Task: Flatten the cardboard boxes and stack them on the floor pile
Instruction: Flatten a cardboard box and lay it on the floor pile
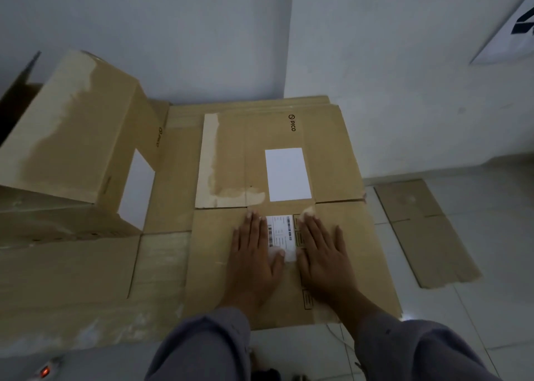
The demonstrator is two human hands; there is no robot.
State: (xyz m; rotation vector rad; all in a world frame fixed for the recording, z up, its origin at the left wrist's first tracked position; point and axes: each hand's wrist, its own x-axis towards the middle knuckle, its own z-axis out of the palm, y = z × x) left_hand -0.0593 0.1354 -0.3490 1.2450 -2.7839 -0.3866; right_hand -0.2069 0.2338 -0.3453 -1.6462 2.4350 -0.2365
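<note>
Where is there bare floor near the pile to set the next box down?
Bare white tile floor shows in a strip between the flattened brown cardboard pile and the lone flat cardboard sheet on the right. The left is crowded by the standing brown cardboard box. Left hand and right hand press the pile.

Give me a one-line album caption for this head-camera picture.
Both hands, left hand and right hand, press a flattened cardboard box flat on the floor pile.

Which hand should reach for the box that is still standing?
Left. The left hand presses the flattened brown cardboard box on the side nearer the upright brown cardboard box; the right hand lies farther away.
</note>
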